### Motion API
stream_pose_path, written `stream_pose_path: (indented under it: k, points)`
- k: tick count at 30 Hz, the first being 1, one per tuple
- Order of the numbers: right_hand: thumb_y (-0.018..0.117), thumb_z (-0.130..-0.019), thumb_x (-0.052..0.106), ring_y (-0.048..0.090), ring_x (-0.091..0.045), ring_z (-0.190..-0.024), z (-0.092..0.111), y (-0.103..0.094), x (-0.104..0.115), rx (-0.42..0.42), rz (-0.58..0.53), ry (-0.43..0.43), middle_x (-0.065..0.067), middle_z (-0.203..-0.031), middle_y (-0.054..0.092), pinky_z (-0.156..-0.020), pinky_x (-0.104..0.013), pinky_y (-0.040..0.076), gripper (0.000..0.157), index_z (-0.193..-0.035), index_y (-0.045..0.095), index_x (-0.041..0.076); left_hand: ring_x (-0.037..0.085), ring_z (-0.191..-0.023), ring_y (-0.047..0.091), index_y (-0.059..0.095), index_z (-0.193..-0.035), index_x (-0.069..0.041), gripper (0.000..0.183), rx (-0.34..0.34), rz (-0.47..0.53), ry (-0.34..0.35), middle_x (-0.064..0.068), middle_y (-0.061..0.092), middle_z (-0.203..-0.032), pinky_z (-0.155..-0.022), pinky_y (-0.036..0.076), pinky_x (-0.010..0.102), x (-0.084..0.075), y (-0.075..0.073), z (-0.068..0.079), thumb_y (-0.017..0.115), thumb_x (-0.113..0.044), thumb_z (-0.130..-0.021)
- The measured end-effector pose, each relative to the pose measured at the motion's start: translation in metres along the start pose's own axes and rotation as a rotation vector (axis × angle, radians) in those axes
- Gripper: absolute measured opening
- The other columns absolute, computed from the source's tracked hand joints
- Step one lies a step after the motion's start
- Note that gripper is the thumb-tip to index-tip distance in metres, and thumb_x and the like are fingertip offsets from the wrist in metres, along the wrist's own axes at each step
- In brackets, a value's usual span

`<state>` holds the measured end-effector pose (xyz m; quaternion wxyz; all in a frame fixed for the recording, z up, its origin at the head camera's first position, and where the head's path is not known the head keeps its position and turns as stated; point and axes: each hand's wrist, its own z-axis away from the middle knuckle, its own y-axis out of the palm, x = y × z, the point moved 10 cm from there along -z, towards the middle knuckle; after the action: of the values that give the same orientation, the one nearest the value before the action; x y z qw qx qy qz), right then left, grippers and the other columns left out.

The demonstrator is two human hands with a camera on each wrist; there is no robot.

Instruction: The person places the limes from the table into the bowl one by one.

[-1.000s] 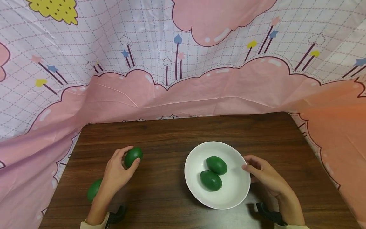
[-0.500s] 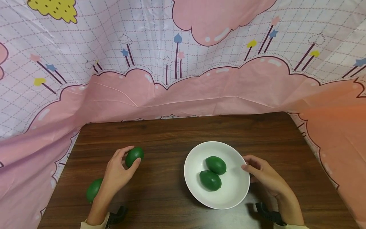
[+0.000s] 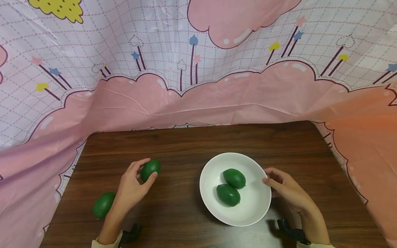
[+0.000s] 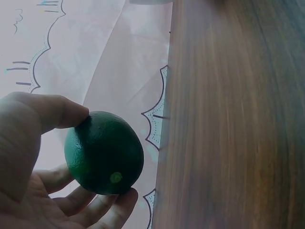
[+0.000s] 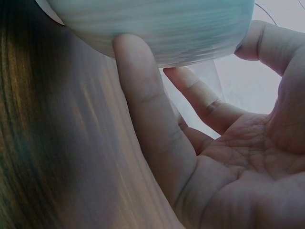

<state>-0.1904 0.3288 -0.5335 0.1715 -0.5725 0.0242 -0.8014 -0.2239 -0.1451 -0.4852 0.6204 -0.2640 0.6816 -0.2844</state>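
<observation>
My left hand (image 3: 134,186) pinches a green lime (image 3: 151,170) between thumb and fingers, left of the bowl. In the left wrist view the lime (image 4: 105,155) shows its pale stem spot, the thumb on one side and fingertips beneath. A white bowl (image 3: 254,210) holds two more limes, one (image 3: 234,178) behind the other (image 3: 228,195). At its right rim, my right hand (image 3: 288,187) grips the bowl, thumb over the edge and fingers outside. The right wrist view has fingertips against the underside of the bowl (image 5: 167,28).
Another lime (image 3: 103,205) lies on the dark wooden table (image 3: 173,213), beside the left forearm. A patterned pink and white cloth (image 3: 198,103) hangs behind the table and along both sides. Black wrist straps (image 3: 293,231) sit on both arms.
My left hand has moved slightly to the right with the lime, showing more of the lime beside the forearm. The right hand and bowl stay in place.
</observation>
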Motion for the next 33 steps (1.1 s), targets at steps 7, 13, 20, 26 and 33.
stream_pose_path:
  k: [7, 13, 20, 26, 33]
  points:
    - [0.062, -0.107, 0.023, 0.067, -0.02, -0.099, 0.001, 0.0, 0.001, -0.008, 0.009, 0.002, -0.019, -0.121, 0.061, -0.077, -0.042, 0.065, 0.043, -0.142, 0.055, -0.002, 0.031, -0.123, 0.067, 0.058, -0.149, -0.015, 0.054, 0.023, 0.033, 0.013, 0.012, 0.064, -0.14, -0.093, 0.06, 0.04, -0.006, 0.002, 0.002, 0.074, -0.033, -0.1]
    - [0.062, -0.107, 0.023, 0.068, -0.019, -0.099, 0.0, 0.0, 0.001, 0.002, 0.001, -0.007, -0.019, -0.121, 0.063, -0.077, -0.041, 0.066, 0.044, -0.142, 0.055, -0.003, 0.032, -0.125, 0.067, 0.057, -0.149, -0.016, 0.053, 0.034, 0.061, 0.008, 0.013, 0.063, -0.141, -0.095, 0.06, 0.046, -0.009, 0.001, 0.003, 0.073, -0.032, -0.101]
    - [0.062, -0.107, 0.023, 0.068, -0.02, -0.098, -0.001, 0.0, -0.001, 0.002, 0.007, -0.001, -0.022, -0.124, 0.062, -0.077, -0.041, 0.066, 0.044, -0.142, 0.055, -0.002, 0.032, -0.12, 0.069, 0.057, -0.149, -0.013, 0.055, 0.047, 0.069, -0.001, 0.014, 0.063, -0.14, -0.089, 0.061, 0.038, -0.01, 0.005, 0.005, 0.074, -0.029, -0.1]
    - [0.062, -0.106, 0.023, 0.068, -0.02, -0.099, 0.0, 0.0, -0.001, -0.005, 0.008, -0.002, -0.023, -0.124, 0.062, -0.077, -0.041, 0.065, 0.044, -0.142, 0.055, -0.002, 0.034, -0.12, 0.068, 0.056, -0.15, -0.012, 0.056, 0.063, 0.08, -0.005, 0.015, 0.062, -0.141, -0.092, 0.062, 0.044, -0.011, 0.01, 0.006, 0.074, -0.028, -0.099]
    - [0.061, -0.107, 0.023, 0.069, -0.02, -0.098, 0.0, 0.001, -0.001, 0.0, 0.003, -0.005, -0.024, -0.125, 0.062, -0.077, -0.041, 0.066, 0.044, -0.143, 0.055, -0.002, 0.035, -0.122, 0.067, 0.056, -0.149, -0.011, 0.056, 0.069, 0.095, 0.008, 0.015, 0.062, -0.142, -0.094, 0.062, 0.05, -0.015, 0.014, 0.007, 0.075, -0.028, -0.099]
